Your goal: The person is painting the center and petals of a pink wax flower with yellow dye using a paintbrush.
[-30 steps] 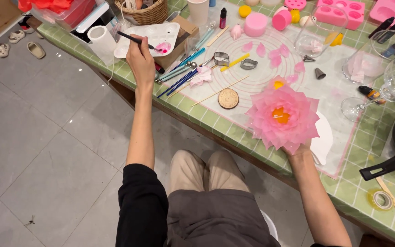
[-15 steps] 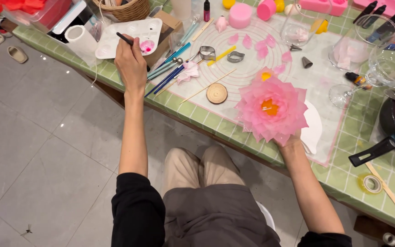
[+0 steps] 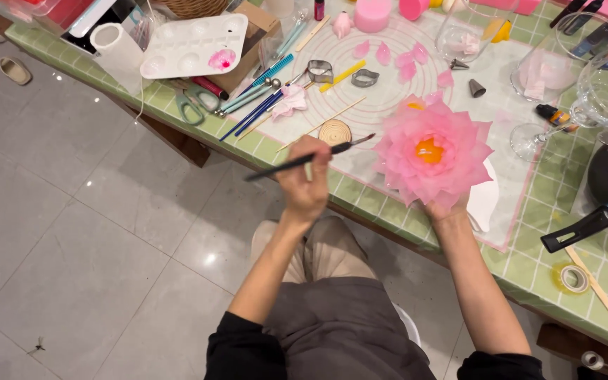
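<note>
The left hand pinches a thin dark brush between its fingers. The long axis of the brush lies almost level, and its tip points right, toward the pink flower. The tip is near the left petals but does not touch them. The right hand holds the flower from below; its fingers are hidden under the petals, so I cannot tell how they close. The flower is above the near edge of the green tiled table, over a white silicone mat. Farther left lies a white palette with pink paint. Below is a grey tiled floor.
</note>
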